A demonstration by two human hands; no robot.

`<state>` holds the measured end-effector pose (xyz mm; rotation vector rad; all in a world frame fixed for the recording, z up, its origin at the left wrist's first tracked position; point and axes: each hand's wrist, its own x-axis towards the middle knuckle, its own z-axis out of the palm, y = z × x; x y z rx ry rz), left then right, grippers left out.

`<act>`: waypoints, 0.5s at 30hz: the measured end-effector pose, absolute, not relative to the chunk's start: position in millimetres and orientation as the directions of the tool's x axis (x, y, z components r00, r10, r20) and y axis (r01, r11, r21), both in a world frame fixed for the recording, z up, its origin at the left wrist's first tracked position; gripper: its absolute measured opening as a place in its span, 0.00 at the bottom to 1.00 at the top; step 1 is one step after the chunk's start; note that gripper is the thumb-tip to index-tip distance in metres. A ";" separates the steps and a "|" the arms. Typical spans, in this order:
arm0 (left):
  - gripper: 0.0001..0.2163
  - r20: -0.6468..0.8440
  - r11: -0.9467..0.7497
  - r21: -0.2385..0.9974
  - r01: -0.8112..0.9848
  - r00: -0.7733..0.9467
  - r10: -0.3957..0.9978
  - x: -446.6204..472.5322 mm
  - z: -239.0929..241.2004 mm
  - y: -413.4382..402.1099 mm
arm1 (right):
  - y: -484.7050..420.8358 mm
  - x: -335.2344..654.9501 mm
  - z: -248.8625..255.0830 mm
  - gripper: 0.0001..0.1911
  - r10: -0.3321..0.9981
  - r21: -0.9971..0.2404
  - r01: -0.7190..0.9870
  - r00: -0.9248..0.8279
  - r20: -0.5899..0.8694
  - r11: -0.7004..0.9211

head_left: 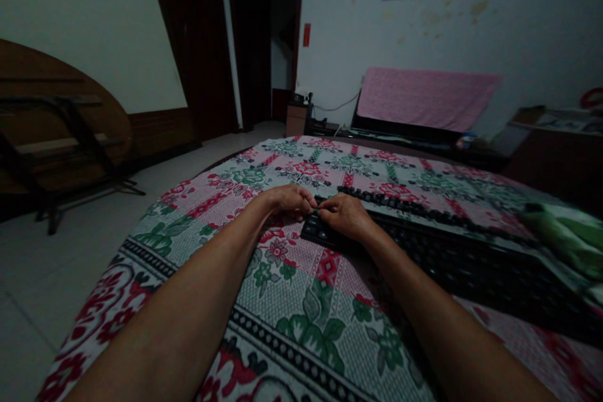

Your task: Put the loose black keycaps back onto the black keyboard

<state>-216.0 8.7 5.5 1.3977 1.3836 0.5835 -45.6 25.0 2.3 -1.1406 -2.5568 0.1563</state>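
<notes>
A black keyboard (pixel 452 260) lies on the patterned cloth, stretching from the middle off to the right. Both my hands meet at its far left corner. My left hand (pixel 293 200) is closed, its fingertips pinched together at the corner's edge. Facing it, my right hand (pixel 347 216) rests over the keys with thumb and fingers also drawn together. Whatever small piece is between the fingertips is too dark and small to make out. Behind the keyboard runs a row of small black pieces that look like loose keycaps (pixel 409 204).
The floral cloth (pixel 301 326) covers the surface under the keyboard. A crumpled green cloth (pixel 565 232) lies at the right. Beyond stand a pink-draped object (pixel 424 97) and a small cabinet (pixel 298 118). A folded round table (pixel 61 119) leans on the left wall.
</notes>
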 end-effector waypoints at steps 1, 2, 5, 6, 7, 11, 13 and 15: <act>0.13 -0.310 0.195 0.882 0.429 0.217 0.926 -216.0 5.9 8.6 | 24.6 -46.2 2.4 0.13 0.744 -0.231 0.708 -0.617 0.256 0.667; 0.12 -0.304 0.185 0.880 0.437 0.221 0.927 -216.0 6.3 8.3 | 24.0 -46.8 2.7 0.13 0.748 -0.229 0.713 -0.611 0.259 0.662; 0.12 -0.289 0.164 0.885 0.435 0.239 0.927 -216.2 7.6 7.0 | 22.1 -47.9 3.5 0.13 0.750 -0.227 0.718 -0.598 0.282 0.658; 0.13 -0.288 0.164 0.888 0.429 0.241 0.927 -216.3 8.0 6.5 | 21.7 -48.0 3.7 0.13 0.748 -0.230 0.715 -0.599 0.285 0.660; 0.13 -0.291 0.170 0.889 0.424 0.240 0.926 -216.4 8.3 6.0 | 21.7 -47.9 3.8 0.13 0.746 -0.233 0.712 -0.601 0.286 0.663; 0.13 -0.311 0.200 0.890 0.411 0.224 0.923 -216.9 8.2 5.4 | 23.6 -47.6 2.7 0.12 0.756 -0.254 0.715 -0.582 0.299 0.651; 0.12 -0.304 0.196 0.896 0.398 0.232 0.924 -217.1 7.2 6.3 | 25.3 -47.5 1.8 0.12 0.760 -0.273 0.712 -0.573 0.305 0.647; 0.11 -0.297 0.189 0.902 0.389 0.240 0.924 -217.1 6.1 7.7 | 26.8 -47.3 1.3 0.12 0.759 -0.287 0.704 -0.579 0.299 0.650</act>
